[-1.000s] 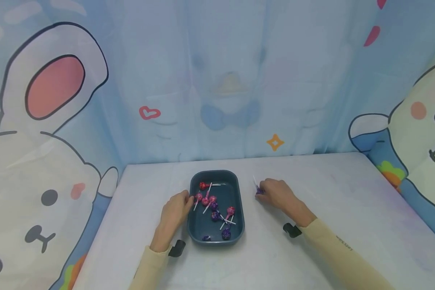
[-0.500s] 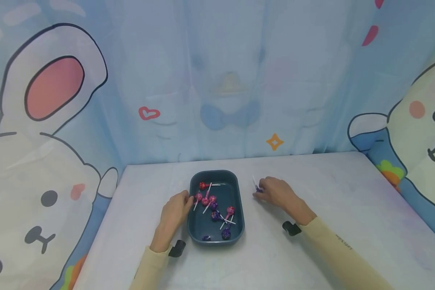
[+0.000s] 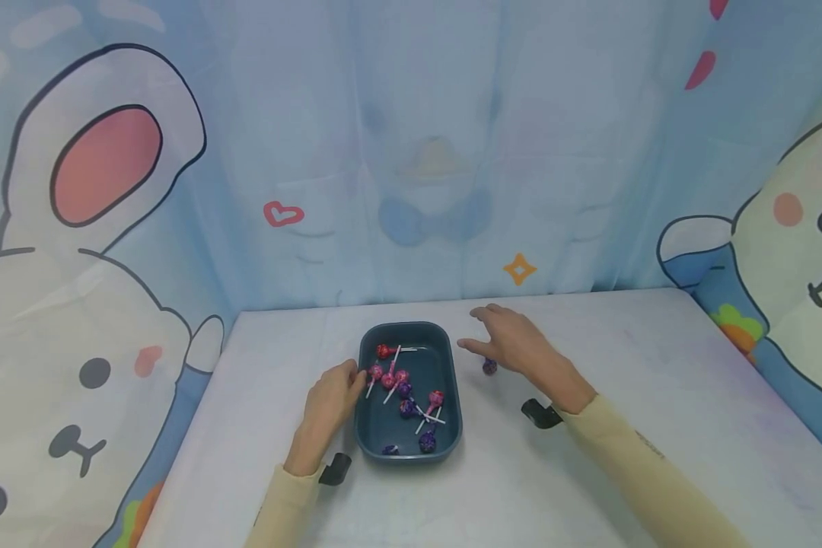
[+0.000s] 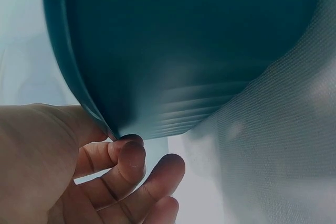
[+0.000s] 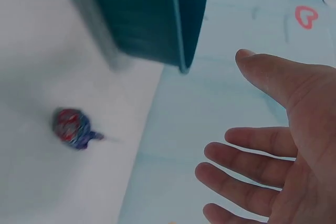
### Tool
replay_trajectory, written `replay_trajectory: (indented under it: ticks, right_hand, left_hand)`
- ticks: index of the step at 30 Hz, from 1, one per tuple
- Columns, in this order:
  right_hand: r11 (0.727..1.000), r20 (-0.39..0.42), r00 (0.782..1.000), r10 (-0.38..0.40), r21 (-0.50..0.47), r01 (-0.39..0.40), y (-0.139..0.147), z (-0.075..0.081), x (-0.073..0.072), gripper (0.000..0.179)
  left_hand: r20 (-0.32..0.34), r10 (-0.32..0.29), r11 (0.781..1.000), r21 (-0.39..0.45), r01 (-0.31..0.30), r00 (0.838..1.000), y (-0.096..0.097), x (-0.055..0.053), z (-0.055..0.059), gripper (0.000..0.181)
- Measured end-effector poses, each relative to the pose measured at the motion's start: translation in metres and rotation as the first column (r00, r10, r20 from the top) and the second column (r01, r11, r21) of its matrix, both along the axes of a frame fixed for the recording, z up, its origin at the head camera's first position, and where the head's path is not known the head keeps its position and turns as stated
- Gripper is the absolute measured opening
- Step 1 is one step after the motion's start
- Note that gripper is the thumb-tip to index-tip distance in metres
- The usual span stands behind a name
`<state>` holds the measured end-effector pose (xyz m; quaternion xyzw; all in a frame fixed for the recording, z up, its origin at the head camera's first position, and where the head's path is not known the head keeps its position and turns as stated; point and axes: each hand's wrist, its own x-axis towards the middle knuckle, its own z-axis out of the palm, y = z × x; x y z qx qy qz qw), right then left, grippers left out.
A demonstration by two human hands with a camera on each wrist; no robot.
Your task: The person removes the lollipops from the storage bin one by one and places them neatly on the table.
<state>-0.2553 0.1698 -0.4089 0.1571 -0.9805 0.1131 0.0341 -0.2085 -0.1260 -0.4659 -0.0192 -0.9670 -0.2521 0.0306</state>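
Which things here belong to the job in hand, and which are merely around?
Likely the job's:
tray, rim held by the left hand
lollipops inside it
loose lollipop near the open right hand

Merely around:
white table
printed backdrop
black wrist cameras

Lollipop (image 3: 489, 367) right of tray (image 3: 382, 425)

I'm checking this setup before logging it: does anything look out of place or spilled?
One lollipop lies on the table beside the tray, apart from the other lollipops inside it, and the right hand isn't holding it. No stick shows on the small purple piece at the tray's near end; I can't tell why.
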Motion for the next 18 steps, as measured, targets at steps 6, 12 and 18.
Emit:
replay_trajectory:
  ticks: [6, 12, 18]
  right_hand:
    - [0.998, -0.015, 0.998, 0.059, 0.015, -0.058, -0.018, 0.008, 0.002, 0.068]
    - [0.995, 0.006, 0.995, 0.099, 0.022, -0.099, -0.039, 0.011, 0.004, 0.064]
    - [0.986, 0.018, 0.986, 0.165, 0.024, -0.165, -0.062, 0.010, 0.004, 0.057]
  left_hand:
    - [-0.007, -0.005, 1.000, 0.003, 0.005, 1.000, -0.001, -0.001, 0.000, 0.021]
    - [-0.007, 0.001, 1.000, 0.013, 0.000, 1.000, 0.000, 0.000, 0.001, 0.021]
    - [-0.003, 0.000, 1.000, 0.015, 0.000, 1.000, 0.000, 0.000, 0.001, 0.022]
